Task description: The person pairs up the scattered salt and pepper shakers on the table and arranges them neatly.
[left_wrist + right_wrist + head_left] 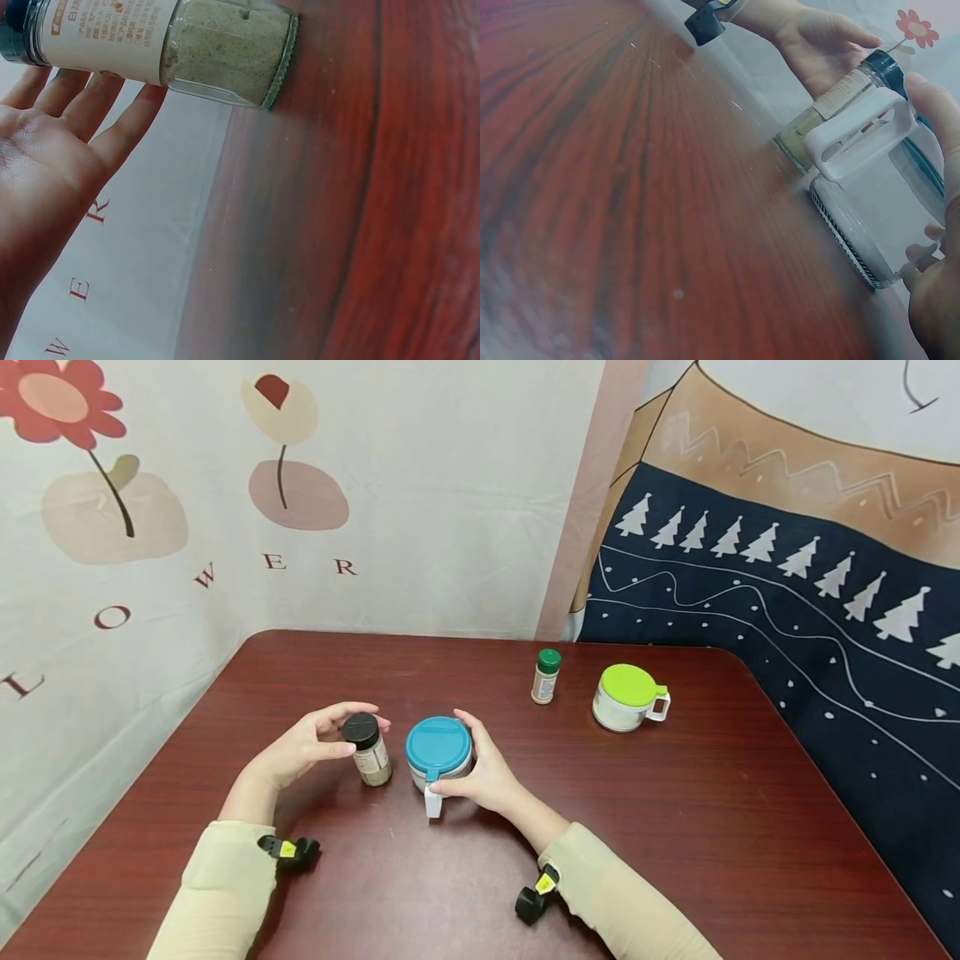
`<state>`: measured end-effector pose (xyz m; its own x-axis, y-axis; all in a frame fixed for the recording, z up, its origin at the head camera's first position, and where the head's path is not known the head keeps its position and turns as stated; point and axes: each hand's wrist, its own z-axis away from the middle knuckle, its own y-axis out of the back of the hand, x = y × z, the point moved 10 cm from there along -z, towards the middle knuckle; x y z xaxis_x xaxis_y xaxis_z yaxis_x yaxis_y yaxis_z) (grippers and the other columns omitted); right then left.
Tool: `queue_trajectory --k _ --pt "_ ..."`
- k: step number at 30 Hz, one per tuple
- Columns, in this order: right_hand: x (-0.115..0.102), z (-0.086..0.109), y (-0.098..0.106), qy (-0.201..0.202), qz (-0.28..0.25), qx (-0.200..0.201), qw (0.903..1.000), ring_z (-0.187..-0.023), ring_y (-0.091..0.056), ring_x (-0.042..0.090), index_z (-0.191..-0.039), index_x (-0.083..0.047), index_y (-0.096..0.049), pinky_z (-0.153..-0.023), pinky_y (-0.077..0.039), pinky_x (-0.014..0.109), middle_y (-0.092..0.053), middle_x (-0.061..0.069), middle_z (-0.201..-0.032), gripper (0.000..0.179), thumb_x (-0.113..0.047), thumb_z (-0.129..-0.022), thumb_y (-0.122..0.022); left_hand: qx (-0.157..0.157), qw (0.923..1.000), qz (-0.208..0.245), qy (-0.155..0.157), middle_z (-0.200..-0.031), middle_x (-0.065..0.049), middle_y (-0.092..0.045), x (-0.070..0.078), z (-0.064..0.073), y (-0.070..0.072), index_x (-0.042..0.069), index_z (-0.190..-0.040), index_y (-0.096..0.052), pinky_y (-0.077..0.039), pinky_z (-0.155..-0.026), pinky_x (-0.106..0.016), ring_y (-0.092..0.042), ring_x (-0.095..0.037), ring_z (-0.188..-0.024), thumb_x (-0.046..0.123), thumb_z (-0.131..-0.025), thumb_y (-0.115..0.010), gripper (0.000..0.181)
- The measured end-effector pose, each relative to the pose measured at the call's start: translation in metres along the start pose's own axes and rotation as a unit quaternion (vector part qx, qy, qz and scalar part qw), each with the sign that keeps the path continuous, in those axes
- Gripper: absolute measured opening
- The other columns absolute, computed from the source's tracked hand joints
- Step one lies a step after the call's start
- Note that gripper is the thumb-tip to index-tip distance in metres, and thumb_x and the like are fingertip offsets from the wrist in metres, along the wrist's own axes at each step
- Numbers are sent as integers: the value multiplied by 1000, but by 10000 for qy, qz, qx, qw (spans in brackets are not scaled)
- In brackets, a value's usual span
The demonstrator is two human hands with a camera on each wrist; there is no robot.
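In the head view, my left hand (306, 747) holds a glass spice jar (372, 760) with a black lid, thumb at the lid and fingers around the far side. The left wrist view shows grey-green powder in this spice jar (225, 49) and a printed label, with fingers against the label. My right hand (489, 774) grips a clear seasoning pot (438, 747) with a blue lid and white handle, its thumb by the handle. In the right wrist view the pot's handle (859, 135) overlaps the spice jar.
Toward the back right of the dark red table (675, 827) stand a small green-capped shaker (545, 677) and a seasoning pot with a lime-green lid (628, 697). Printed cloths (450, 485) hang behind the table. Both wrists wear black camera straps.
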<state>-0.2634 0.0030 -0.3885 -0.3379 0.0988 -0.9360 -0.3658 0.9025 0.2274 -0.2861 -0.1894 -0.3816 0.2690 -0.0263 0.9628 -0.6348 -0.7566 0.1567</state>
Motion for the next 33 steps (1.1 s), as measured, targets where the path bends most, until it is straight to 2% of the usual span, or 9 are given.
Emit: queue_trajectory --k 4,8,12,15,20,25,33 --pt "-2 0 1 116 -1 7 9999 -124 -44 32 -146 2 -24 -106 -29 44 -43 23 -136 99 4 -67 -83 75 9999 -133 -50 -130 -19 -55 4 -1 1 4 -140 -43 -46 -92 -33 -51 -32 -121 -8 -90 -53 52" --pt "-5 -1 2 306 -78 -68 9995 -127 -40 36 -146 5 -22 -107 -27 47 -36 28 -142 97 4 -69 -81 177 9994 -287 -104 -130 -22 -54 8 -2 1 4 -140 -43 -47 -91 -32 -51 -29 -121 -8 -90 -54 52" --pt "-7 -1 5 452 -155 -59 9988 -130 -36 39 -145 7 -22 -108 -24 50 -32 30 -143 96 -4 -72 -82 340 9977 -552 -200 -131 -25 -52 13 -4 2 3 -140 -43 -44 -93 -29 -47 -27 -124 -6 -91 -54 51" --pt "-7 -1 9 508 -292 24 9983 -132 -32 42 -144 9 -23 -108 -22 53 -32 30 -143 95 -9 -73 -83 483 9964 -638 -269 -133 -22 -51 17 -4 4 3 -140 -43 -41 -94 -27 -44 -27 -127 -6 -91 -53 51" --pt "-10 0 16 696 -486 134 9963 -132 -26 51 -143 13 -22 -106 -20 60 -31 36 -142 99 -25 -75 -83 622 9956 -527 -455 -135 -14 -53 25 -5 5 3 -141 -42 -39 -97 -27 -44 -26 -128 -8 -90 -53 53" --pt "-13 1 22 775 -424 174 9959 -131 -26 54 -142 15 -21 -104 -19 64 -30 37 -141 106 -42 -76 -80 707 9943 -444 -663 -136 -14 -52 35 -5 3 1 -141 -41 -38 -99 -27 -45 -26 -128 -11 -89 -53 54" --pt "-13 2 32 643 -332 222 9971 -134 -25 48 -144 12 -21 -107 -18 60 -29 34 -144 101 -34 -78 -80 988 9902 -419 -891 -135 -17 -52 48 -3 7 2 -140 -43 -36 -103 -32 -49 -20 -125 -13 -88 -51 55"
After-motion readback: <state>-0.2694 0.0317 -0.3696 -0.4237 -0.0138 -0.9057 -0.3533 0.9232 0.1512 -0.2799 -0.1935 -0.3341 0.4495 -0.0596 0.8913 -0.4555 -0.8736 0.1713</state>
